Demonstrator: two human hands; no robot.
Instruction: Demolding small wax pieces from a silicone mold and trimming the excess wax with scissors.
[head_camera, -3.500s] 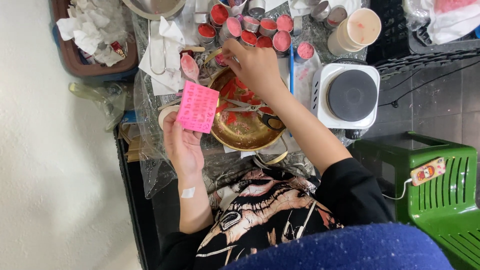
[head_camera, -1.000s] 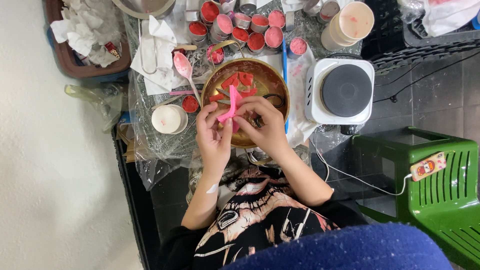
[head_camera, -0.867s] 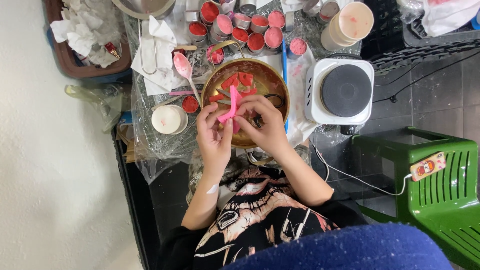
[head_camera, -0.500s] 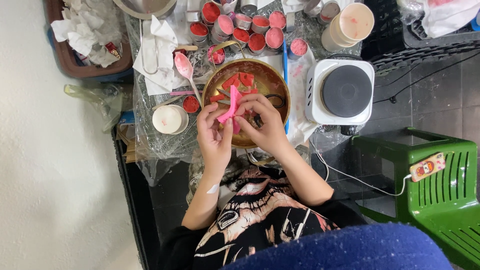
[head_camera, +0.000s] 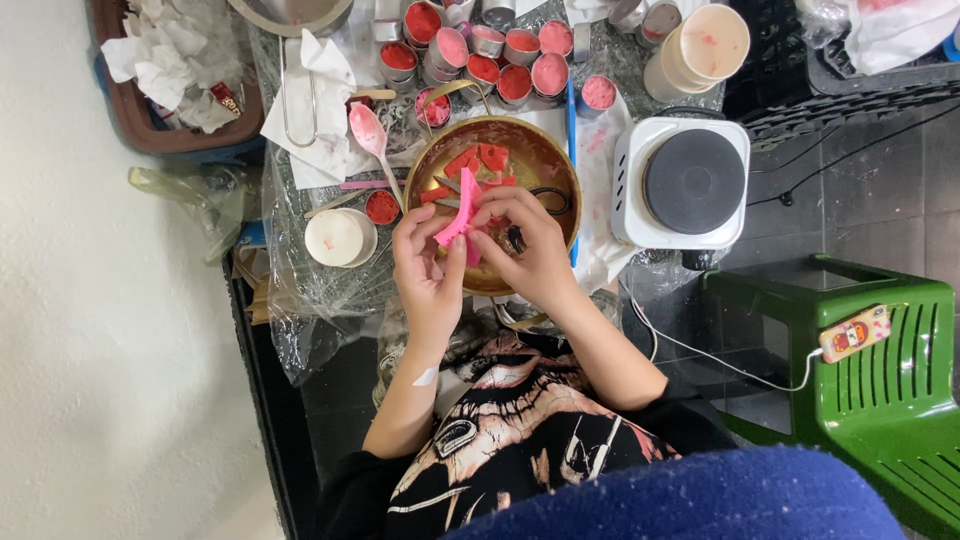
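I find both hands raised over the brass bowl (head_camera: 492, 205), which sits on the plastic-covered counter (head_camera: 300, 290) beside the white hotplate (head_camera: 682, 183). The left hand (head_camera: 428, 272) and the right hand (head_camera: 530, 250) both have their fingers (head_camera: 487, 215) pinched on a pink wax slab (head_camera: 460, 218), held edge-on between them above the bowl's near half. I judge the slab light and thin, stiff but brittle, likely to snap under bending and somewhat slick; a hold at opposite edges, near the ends, looks soundest. Red wax pieces (head_camera: 478, 160) lie in the bowl's far half. Small tins of red and pink wax (head_camera: 500, 60) stand beyond the bowl, and a wax-coated spoon (head_camera: 366, 128) lies to its left.
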